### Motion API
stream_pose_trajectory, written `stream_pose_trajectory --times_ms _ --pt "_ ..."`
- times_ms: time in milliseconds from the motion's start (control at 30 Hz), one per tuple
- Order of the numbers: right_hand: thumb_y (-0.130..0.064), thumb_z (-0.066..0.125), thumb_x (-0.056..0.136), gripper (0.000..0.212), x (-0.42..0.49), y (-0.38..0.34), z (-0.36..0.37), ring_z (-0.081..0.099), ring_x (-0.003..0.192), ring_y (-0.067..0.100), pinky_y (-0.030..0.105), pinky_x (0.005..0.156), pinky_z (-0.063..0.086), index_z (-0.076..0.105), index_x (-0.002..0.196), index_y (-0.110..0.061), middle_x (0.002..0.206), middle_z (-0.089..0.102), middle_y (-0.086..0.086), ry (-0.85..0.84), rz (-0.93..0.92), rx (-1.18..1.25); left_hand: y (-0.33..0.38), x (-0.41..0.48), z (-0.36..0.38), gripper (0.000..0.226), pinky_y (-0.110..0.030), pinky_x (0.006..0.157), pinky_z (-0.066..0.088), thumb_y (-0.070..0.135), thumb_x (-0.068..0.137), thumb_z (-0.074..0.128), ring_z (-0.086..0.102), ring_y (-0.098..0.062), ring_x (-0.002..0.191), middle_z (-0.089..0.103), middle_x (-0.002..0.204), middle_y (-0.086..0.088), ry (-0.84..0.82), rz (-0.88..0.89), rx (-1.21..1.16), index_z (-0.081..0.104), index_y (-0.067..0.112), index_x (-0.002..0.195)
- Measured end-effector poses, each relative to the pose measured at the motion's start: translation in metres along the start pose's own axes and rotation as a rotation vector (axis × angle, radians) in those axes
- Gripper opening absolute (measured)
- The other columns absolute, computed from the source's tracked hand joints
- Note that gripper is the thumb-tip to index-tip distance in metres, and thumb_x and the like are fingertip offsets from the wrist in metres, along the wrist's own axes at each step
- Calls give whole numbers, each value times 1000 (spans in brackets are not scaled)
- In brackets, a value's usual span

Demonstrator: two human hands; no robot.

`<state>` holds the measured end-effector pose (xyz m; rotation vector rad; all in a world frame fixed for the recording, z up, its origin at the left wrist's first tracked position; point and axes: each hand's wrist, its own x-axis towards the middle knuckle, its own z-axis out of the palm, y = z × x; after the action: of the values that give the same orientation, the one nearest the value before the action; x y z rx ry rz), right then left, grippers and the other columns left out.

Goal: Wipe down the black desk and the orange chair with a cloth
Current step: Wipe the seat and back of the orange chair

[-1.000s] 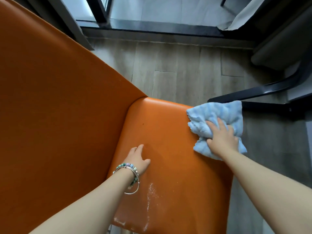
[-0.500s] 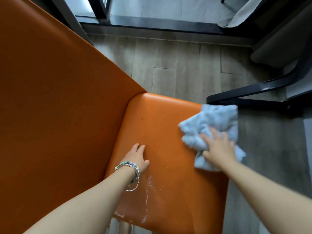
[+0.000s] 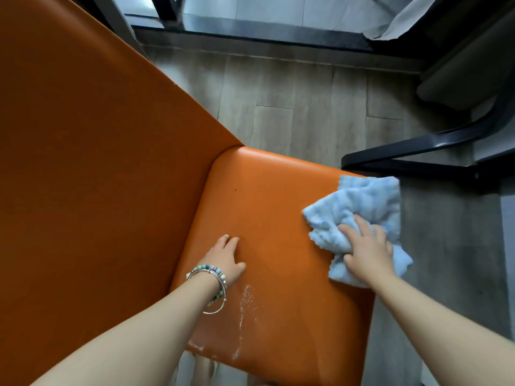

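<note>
The orange chair fills most of what I see from above, its tall backrest to the left and the seat in the middle. A light blue cloth lies crumpled on the far right corner of the seat, part of it hanging past the edge over the wooden floor. Of the two hands, the right hand is on top of the cloth, fingers and thumb curled into its folds, bunching it against the seat. The left hand lies flat and relaxed on the bare seat near the backrest, well apart from the cloth, with beaded bracelets at the wrist. A white streak marks the seat just beside that wrist. A black metal frame stands on the floor beyond the cloth.
</note>
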<state>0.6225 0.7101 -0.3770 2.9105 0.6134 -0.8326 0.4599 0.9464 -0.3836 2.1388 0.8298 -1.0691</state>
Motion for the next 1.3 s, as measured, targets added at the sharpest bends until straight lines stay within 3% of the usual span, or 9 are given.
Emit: stream_pose_trajectory --times_ms 200,300,400,600,700,833,1000,1167,1300 --pt "-27 54 73 47 -69 -16 38 37 118 23 33 86 31 54 118 -40 143 36 -14 -87 -255 89 -2 -7 4 65 -35 110 30 36 92 46 21 -19 141 4 156 5 -17 -19 0 13 27 147" --pt "-25 58 77 56 -21 0 15 30 126 28 41 96 33 46 131 -34 151 25 -5 39 -19 125 -3 -10 8 64 -35 111 30 36 92 46 23 -19 140 9 156 4 -10 -19 -3 14 27 147" --pt "-16 55 80 58 2 19 2 26 127 37 43 105 27 43 134 -33 154 17 -2 -8 170 267 -4 -15 16 64 -35 110 30 35 92 47 23 -19 140 10 156 3 -10 -30 -18 15 26 147" --pt "-19 54 81 56 -105 -9 51 27 125 26 35 104 32 44 131 -42 153 14 -14 -167 24 178 0 -28 26 64 -35 108 30 33 92 47 23 -19 140 11 156 2 -9 -9 -34 15 25 147" --pt "-16 55 79 54 -124 -18 56 37 119 25 33 101 34 50 128 -37 149 28 -13 -123 -33 268 -4 -36 28 63 -34 107 32 33 92 47 26 -19 139 13 155 2 16 13 -28 17 25 147" --pt "-9 59 78 57 -112 10 46 39 119 37 40 100 32 51 132 -24 147 37 2 87 333 363 -20 -46 32 62 -32 105 34 30 92 47 29 -18 137 14 155 1 36 10 -20 17 25 146" --pt "-9 50 82 64 -158 -4 84 33 117 37 39 97 32 36 138 -37 144 29 3 -76 507 464 -49 -62 43 62 -30 104 35 30 91 48 32 -18 136 18 154 0 53 -8 -35 19 25 146" --pt "-13 51 83 56 -206 -58 115 30 121 32 31 106 21 45 132 -38 149 24 -2 -94 425 408 -76 -80 51 61 -28 96 40 29 92 47 38 -17 131 19 153 1 75 10 -52 19 25 146" --pt "-4 56 78 46 -204 -85 105 44 114 33 30 96 32 58 121 -20 129 48 4 -15 303 627 -94 -102 56 61 -29 95 40 27 91 48 38 -18 131 21 153 1 91 34 -94 20 24 146"
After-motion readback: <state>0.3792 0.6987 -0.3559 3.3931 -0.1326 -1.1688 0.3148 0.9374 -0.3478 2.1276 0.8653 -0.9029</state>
